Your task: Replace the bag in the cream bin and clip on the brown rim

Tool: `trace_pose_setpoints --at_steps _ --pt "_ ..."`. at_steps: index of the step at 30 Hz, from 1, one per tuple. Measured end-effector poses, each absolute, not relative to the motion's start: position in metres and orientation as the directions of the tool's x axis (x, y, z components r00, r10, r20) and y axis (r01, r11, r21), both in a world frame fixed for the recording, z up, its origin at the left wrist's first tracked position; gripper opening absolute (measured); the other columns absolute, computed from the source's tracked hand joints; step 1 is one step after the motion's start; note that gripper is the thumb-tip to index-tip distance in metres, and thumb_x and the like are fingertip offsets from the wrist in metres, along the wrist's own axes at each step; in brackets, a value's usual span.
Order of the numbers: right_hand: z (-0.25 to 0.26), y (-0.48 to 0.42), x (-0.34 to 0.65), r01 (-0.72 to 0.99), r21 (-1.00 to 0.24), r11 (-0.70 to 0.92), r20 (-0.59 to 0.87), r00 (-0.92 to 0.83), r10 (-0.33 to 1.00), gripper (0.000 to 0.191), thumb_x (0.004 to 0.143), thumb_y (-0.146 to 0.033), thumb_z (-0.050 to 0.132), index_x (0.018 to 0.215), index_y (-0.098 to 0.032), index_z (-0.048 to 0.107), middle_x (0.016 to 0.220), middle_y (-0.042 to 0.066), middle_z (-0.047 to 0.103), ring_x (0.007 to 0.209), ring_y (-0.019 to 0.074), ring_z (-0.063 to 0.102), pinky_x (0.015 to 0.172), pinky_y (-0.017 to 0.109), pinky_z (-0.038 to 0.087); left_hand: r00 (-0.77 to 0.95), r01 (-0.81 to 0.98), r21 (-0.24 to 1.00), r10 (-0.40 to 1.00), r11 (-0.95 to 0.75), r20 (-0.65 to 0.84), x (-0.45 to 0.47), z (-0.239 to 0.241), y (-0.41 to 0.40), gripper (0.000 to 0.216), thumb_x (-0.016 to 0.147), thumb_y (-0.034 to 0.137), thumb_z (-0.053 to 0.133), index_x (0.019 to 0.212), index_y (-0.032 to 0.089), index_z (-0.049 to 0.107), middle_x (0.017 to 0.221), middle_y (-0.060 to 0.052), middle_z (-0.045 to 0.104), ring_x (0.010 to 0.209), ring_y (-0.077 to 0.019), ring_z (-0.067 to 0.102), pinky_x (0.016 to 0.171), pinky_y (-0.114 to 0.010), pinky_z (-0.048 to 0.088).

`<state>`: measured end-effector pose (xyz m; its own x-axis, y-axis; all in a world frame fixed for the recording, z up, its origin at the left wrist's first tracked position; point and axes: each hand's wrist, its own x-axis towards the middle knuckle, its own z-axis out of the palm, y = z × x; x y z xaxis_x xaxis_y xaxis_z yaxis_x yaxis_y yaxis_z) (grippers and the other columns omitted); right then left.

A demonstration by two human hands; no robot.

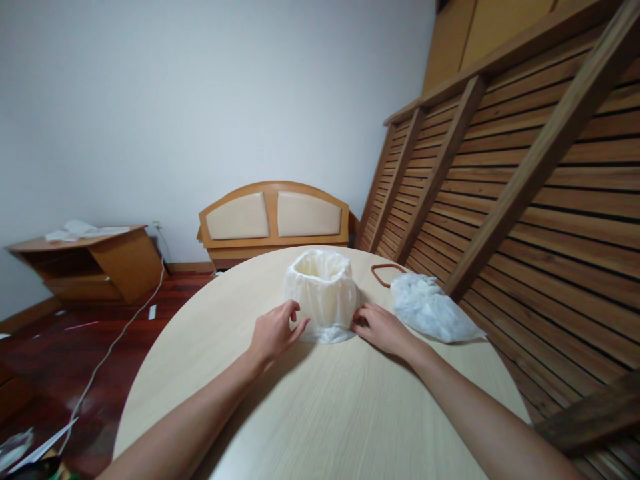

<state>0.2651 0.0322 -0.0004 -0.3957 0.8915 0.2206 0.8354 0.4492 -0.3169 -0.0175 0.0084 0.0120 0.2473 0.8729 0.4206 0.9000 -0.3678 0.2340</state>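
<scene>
A small cream-coloured bin [321, 267] stands upright on the round table, lined with a thin white plastic bag [325, 303]. The bag is folded over the rim and hangs down outside to the tabletop, its loose hem bunched at the front. My left hand [276, 331] is at the lower left of the bag, thumb and forefinger apart, holding nothing. On the opposite side my right hand [383, 327] has its fingers curled in and pinched on the bag near its bottom edge. The bin's outer wall shows only faintly through the plastic.
On the pale round table [320, 413], a filled white plastic bag [433, 310] lies right of my right hand, beside a brown rounded frame [385, 273]. Slatted wooden panels [500, 200] lean close on the right. A headboard [275, 217] stands behind; a cable [115, 347] crosses the floor.
</scene>
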Motion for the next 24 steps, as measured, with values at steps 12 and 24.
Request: trace_pose_setpoints --at_steps 12,24 --pt "0.005 0.041 0.293 0.694 -0.592 0.409 0.122 -0.425 0.897 0.012 0.08 -0.03 0.064 0.079 -0.018 0.067 0.082 0.005 0.074 0.077 0.0212 0.066 0.068 0.028 0.045 0.07 0.944 0.289 0.955 -0.157 0.289 -0.02 0.016 0.013 0.021 0.095 0.037 0.05 0.09 0.023 0.065 0.082 -0.003 0.073 0.072 -0.0179 0.066 0.058 -0.026 0.032" --pt "0.006 0.04 0.307 0.706 -0.608 0.362 0.029 -0.436 0.899 0.017 0.075 -0.034 0.069 0.077 -0.018 0.067 0.077 0.003 0.071 0.072 0.0191 0.064 0.063 0.027 0.044 0.112 0.932 0.307 0.957 -0.194 0.267 -0.023 0.02 0.01 0.021 0.092 0.039 0.054 0.086 0.022 0.065 0.083 -0.002 0.074 0.069 -0.0171 0.065 0.058 -0.024 0.032"
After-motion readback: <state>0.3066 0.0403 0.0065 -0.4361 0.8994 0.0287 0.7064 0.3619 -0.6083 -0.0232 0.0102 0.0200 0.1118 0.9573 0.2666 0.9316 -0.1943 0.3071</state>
